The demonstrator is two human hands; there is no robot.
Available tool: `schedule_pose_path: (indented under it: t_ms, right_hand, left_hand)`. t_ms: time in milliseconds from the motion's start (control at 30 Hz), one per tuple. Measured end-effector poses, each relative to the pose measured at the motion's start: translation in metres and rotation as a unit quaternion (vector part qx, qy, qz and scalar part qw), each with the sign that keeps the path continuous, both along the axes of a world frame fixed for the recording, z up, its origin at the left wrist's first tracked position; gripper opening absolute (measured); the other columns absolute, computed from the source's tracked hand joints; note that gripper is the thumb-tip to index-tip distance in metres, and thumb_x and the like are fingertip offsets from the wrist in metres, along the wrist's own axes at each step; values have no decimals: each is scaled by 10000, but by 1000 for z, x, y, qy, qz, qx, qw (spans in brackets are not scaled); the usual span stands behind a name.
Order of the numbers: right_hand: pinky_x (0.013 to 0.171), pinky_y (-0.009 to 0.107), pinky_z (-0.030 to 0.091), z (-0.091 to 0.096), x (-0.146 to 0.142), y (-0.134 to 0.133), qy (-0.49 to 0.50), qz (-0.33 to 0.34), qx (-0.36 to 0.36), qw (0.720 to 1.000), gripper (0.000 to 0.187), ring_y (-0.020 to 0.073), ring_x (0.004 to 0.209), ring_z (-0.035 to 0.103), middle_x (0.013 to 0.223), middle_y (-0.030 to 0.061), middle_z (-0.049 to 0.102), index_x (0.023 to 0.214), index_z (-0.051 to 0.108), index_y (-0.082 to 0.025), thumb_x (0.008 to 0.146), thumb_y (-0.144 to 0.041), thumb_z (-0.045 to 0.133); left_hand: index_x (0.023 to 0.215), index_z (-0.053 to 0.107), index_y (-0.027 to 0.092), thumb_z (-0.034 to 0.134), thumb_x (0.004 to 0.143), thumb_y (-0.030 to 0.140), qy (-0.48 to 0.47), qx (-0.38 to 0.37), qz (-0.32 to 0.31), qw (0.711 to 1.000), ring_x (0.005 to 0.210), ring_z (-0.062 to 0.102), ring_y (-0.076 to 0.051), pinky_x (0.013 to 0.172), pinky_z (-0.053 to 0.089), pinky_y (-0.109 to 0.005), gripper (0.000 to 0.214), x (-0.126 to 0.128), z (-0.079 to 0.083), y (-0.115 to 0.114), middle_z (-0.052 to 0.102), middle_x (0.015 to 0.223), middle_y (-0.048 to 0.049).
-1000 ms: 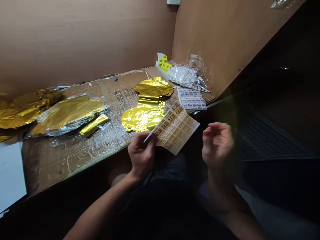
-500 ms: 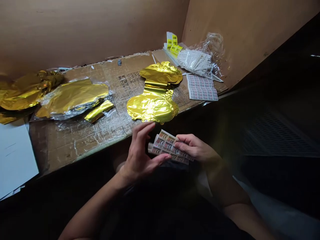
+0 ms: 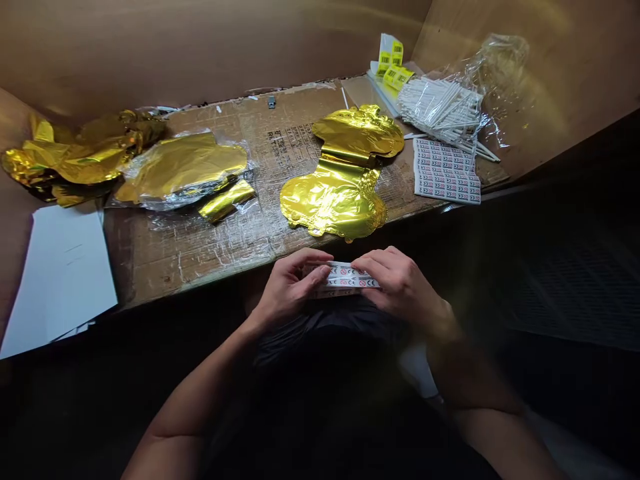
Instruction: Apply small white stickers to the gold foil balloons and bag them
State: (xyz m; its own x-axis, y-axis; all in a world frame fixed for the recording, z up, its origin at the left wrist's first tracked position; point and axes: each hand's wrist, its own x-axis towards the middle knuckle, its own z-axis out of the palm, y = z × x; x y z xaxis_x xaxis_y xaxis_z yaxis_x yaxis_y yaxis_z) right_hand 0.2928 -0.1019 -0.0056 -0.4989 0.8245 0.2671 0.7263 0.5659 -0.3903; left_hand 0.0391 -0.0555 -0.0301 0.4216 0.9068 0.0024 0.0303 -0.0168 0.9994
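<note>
Fingers [image 3: 314,261] of both hands curl closed over a strip of CE-marked stickers [image 3: 347,278]; the left hand [image 3: 290,287] pinches its left end, the right hand [image 3: 397,285] its right end, and the two work it together; the strip sits over the person's dark lap, just off the near edge of the cardboard work surface [image 3: 175,270]; ahead lies a gold foil balloon [image 3: 340,193], with a full sticker sheet [image 3: 445,172] and a bundle of white sticks [image 3: 440,110] in a clear plastic bag [image 3: 500,67] beyond; the fingers hide both ends of the strip; whether it is folded or layered, and what its small print says, can't be made out from here.
</note>
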Motion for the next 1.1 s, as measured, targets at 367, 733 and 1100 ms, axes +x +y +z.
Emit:
schedule_pose_path:
  t_ms: [367,733,1100]
  right_hand:
    - [608,284,376,-2,0,12,147,-16,-356,923,399,136,632,516,699,-16,623,780,650,-205,1096,-406,513]
    - [672,283,481,-9,-14,23,252,-86,-314,911,258,169,747,644,865,38,750,1063,782,-191,1051,-366,594]
    - [596,236,437,-11,-17,30,302,-80,-342,886,257,127,673,574,796,19,697,1068,761,-168,1002,-401,674]
  left_hand:
    - [943,754,165,772,929,474,25,-61,3,998,669,658,-151,638,554,-250,310,-3,-5,-2,735,780,-28]
    - [826,704,158,710,949,465,65,-43,62,995,595,533,-116,557,430,-220,331,5,-10,0,629,670,5]
    - [895,754,175,691,983,384,121,55,58,989,672,589,-121,610,440,-217,235,-8,-10,7,693,742,5]
